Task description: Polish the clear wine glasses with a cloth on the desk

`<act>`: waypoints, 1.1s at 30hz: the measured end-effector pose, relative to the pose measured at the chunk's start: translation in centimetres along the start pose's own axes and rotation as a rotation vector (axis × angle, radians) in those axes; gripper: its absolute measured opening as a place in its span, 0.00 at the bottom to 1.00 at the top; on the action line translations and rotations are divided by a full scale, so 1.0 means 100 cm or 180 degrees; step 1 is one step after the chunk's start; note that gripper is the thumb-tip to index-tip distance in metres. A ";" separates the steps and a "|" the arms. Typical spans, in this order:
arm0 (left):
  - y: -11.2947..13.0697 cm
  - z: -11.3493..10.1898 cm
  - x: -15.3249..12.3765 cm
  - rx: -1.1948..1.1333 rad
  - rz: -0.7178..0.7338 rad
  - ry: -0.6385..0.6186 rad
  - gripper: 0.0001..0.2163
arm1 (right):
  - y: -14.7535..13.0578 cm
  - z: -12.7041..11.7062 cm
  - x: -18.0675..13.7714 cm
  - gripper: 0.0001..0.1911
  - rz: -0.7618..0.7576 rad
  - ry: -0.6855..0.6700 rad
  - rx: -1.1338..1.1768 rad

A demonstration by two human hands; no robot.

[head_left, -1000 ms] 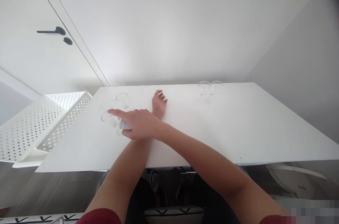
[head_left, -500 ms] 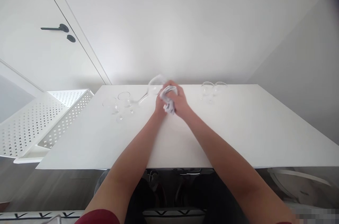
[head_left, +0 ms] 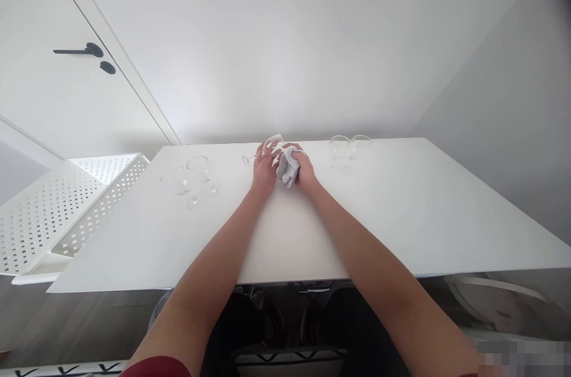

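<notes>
Over the far middle of the white table (head_left: pixel 285 234), my left hand (head_left: pixel 264 173) is closed round a clear wine glass (head_left: pixel 273 142). The glass lies tilted on its side, its foot and stem pointing left and its bowl toward the right. Close beside it, my right hand (head_left: pixel 306 170) grips a crumpled light grey cloth (head_left: pixel 289 167), held near the bowl; whether the cloth touches the glass I cannot tell. Two wine glasses (head_left: pixel 197 167) stand upright on the left of the table. Two more stemmed glasses (head_left: pixel 340 148) stand side by side at the back right.
A white perforated metal rack (head_left: pixel 40 210) stands left of the table. Behind the table rises a white wall (head_left: pixel 285 44), with a door handle (head_left: pixel 78 51) on the door at the left. A round pale object (head_left: pixel 504 302) sits below the table's right front edge.
The wine glass has turned from bowl-up and leaning right to lying nearly sideways. My hands have moved slightly apart, the cloth staying in the right. The view has shifted a little.
</notes>
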State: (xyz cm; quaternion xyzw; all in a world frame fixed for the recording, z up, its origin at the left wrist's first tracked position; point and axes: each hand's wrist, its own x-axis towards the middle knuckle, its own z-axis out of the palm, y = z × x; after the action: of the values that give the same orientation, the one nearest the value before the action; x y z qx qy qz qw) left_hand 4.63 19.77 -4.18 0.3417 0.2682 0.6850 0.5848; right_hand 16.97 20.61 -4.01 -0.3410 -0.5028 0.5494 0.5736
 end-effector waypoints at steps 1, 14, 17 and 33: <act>-0.001 -0.001 0.001 0.0040 0.0038 0.0125 0.16 | 0.001 -0.002 0.002 0.20 0.0027 0.0119 0.0063; -0.003 0.000 -0.004 0.0516 -0.0144 0.0485 0.14 | 0.007 -0.010 0.003 0.22 -0.0091 0.0788 -0.0072; -0.003 0.000 -0.003 0.0381 -0.0224 0.0441 0.18 | 0.005 -0.005 0.001 0.19 0.0148 0.0446 0.0224; -0.004 -0.006 0.000 0.0221 0.0155 0.0283 0.17 | 0.011 -0.003 -0.003 0.15 -0.0419 0.0081 -0.0643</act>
State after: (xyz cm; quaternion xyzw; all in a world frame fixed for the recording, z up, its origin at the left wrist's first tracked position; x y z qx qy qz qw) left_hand 4.38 19.85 -4.87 0.3374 0.3091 0.7039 0.5433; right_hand 16.96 20.51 -5.15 -0.3703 -0.5696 0.4527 0.5775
